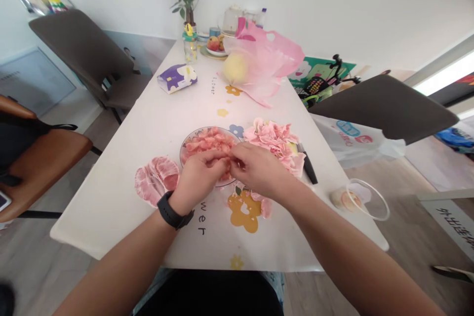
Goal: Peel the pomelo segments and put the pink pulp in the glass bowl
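Note:
My left hand (200,175) and my right hand (257,170) meet over the near rim of a plate (185,145) heaped with peeled pink pomelo flesh (207,142). Both hands are closed, pinching a piece of pink pomelo (228,162) between the fingertips. A black watch sits on my left wrist. Unpeeled pomelo segments (155,180) lie on the table left of my left hand. A pile of pink peel and membrane (276,140) lies behind my right hand, with a black-handled knife (307,165) beside it.
A white table (122,158) with flower prints holds a pink plastic bag (266,61) with a yellow pomelo, a tissue pack (177,78), a fruit plate, a kettle and a plant at the far end. Chairs stand on both sides. A clear bowl (366,200) sits at the right edge.

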`<act>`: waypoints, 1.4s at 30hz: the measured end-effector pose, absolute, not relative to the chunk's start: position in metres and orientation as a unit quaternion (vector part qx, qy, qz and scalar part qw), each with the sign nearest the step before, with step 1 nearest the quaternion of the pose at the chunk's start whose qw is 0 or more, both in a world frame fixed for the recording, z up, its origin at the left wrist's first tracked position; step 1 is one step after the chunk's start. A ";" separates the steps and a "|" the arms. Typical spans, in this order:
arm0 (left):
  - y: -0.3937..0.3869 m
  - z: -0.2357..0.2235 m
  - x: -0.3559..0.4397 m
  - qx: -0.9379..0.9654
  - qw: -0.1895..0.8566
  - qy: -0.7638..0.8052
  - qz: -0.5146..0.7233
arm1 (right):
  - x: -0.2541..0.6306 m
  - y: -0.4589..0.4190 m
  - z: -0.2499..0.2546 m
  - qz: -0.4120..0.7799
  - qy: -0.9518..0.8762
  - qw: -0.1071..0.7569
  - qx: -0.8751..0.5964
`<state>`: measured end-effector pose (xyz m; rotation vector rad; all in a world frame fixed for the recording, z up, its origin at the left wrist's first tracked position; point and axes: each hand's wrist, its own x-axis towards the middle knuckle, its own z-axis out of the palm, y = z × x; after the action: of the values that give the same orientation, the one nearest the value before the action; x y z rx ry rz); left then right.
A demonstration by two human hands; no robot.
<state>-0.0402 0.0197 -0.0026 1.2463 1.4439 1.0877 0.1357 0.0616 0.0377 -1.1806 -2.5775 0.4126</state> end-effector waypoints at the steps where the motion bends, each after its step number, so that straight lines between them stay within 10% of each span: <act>1: 0.020 -0.003 -0.040 0.503 0.462 0.576 0.450 | 0.138 0.063 0.039 0.170 -0.881 0.155 -0.413; 13: 0.015 0.003 -0.037 0.502 0.499 0.544 0.450 | 0.143 0.057 0.034 0.467 -0.704 0.253 -0.471; 27: 0.016 -0.005 -0.036 0.608 0.358 0.557 0.438 | 0.138 0.058 0.044 0.372 -0.758 0.205 -0.496; 37: 0.018 -0.004 -0.041 0.521 0.492 0.554 0.424 | 0.131 0.055 0.033 0.212 -0.837 0.210 -0.459; 42: 0.016 -0.012 -0.034 0.517 0.432 0.551 0.493 | 0.132 0.056 0.027 0.379 -0.736 0.267 -0.494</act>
<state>-0.0341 0.0163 -0.0119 1.2888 1.3730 1.2287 0.1315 0.0561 0.0270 -1.3332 -1.9855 1.0221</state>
